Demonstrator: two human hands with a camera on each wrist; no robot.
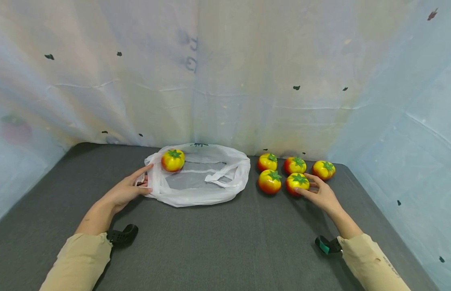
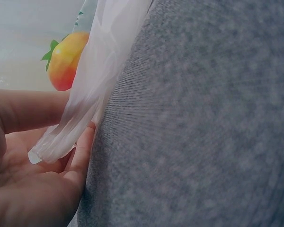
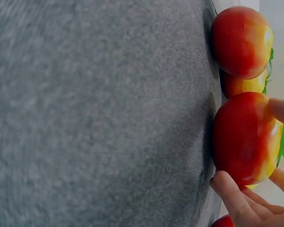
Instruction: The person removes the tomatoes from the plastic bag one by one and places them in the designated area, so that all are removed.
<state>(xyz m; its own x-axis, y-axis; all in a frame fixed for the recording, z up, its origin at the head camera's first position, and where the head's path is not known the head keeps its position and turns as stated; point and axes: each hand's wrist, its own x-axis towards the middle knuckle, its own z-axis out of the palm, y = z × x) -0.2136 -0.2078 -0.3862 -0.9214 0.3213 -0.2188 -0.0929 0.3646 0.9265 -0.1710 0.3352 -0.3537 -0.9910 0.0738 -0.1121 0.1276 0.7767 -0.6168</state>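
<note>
A white plastic bag point(image 1: 196, 198) lies on the grey table with its mouth spread open. One red-and-yellow tomato point(image 1: 173, 160) with green leaves sits in the bag's left part. My left hand point(image 1: 129, 188) holds the bag's left edge; in the left wrist view, bunched plastic point(image 2: 68, 130) passes between thumb and fingers. To the right of the bag, my right hand point(image 1: 321, 196) grips a tomato point(image 1: 296, 184) in the front row, thumb on the near side and fingers around its right side. The right wrist view shows this tomato point(image 3: 246, 139) still low against the table.
Around the held tomato stand other tomatoes: one to its left point(image 1: 269, 182), and a back row at left point(image 1: 267, 161), middle point(image 1: 294, 165) and right point(image 1: 323, 170). A pale sheet point(image 1: 229, 81) hangs behind the grey table point(image 1: 210, 246) and along its sides.
</note>
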